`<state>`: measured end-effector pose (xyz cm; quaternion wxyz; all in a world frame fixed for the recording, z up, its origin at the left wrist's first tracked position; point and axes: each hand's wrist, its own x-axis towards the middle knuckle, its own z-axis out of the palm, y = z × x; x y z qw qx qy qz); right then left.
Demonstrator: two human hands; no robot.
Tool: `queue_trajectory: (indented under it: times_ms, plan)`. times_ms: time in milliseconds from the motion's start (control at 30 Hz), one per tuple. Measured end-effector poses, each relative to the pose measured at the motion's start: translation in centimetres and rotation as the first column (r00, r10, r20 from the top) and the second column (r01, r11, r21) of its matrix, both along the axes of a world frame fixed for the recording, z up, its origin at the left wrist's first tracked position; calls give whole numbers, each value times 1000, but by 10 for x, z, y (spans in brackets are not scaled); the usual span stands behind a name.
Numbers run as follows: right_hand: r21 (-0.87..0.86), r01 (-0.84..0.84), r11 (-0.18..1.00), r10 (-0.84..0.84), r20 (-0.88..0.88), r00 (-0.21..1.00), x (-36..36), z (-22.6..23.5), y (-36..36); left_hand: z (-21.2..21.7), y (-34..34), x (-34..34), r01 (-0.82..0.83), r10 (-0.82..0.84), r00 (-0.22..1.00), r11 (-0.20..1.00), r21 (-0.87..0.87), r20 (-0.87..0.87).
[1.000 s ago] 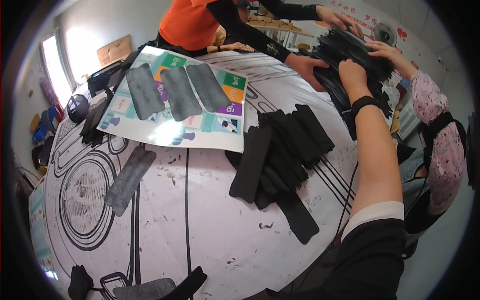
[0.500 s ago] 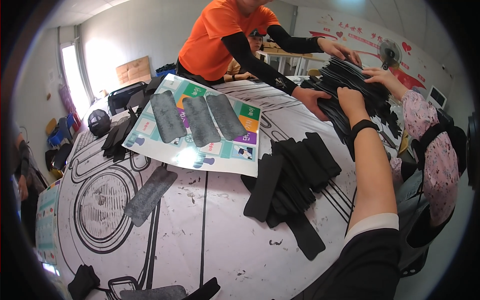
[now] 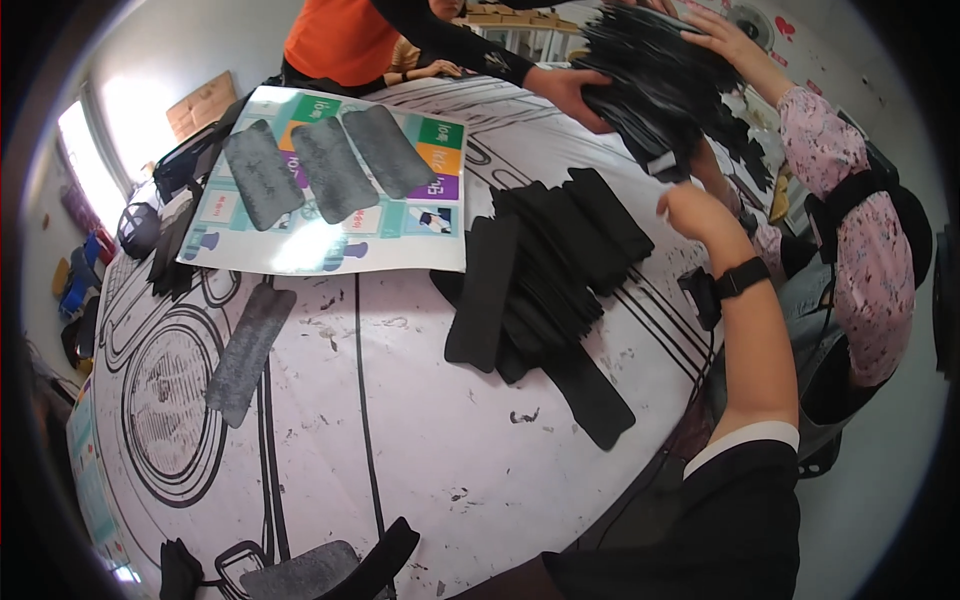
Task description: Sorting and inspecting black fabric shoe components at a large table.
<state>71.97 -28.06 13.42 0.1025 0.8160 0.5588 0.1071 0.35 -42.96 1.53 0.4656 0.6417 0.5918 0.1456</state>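
The thick bundle of thin, flat black strips, apparently fabric [image 3: 655,85], is held above the far right of the white table cover printed with black line drawing [image 3: 420,430], between the bare hand of an orange-shirted co-worker [image 3: 568,95] and the raised hand of a floral-sleeved co-worker [image 3: 728,45]. Each strip is judged light and pliable, yet the whole looks weighty and liable to fan or slide apart, so it would best be gripped from both long sides, with support underneath. The wearer's right hand [image 3: 700,215] is half-curled below the bundle's lower end, with nothing seen in its grasp; how tightly the fingers are closed cannot be told. The left hand is not shown. Half a second earlier, the right hand was set against the bundle; now it has been drawn back toward the wearer.
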Motion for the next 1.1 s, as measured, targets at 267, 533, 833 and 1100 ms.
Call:
queue_trajectory:
  times_ms: [267,533,833,1100]
  plan:
    - [452,-442,775,36,667,744,43,-26,-5,-6,55,48,25,-7,989,992,-125,144]
    - [439,-339,832,69,525,848,56,-59,-9,-2,51,38,0,9,993,997,-74,118]
    - [-37,203,979,-206,-100,973,10,-104,-112,5,58,32,35,-21,986,996,-79,166]
    - [243,-272,931,361,-507,783,-218,-39,-157,-11,40,-23,125,-134,967,991,55,218]
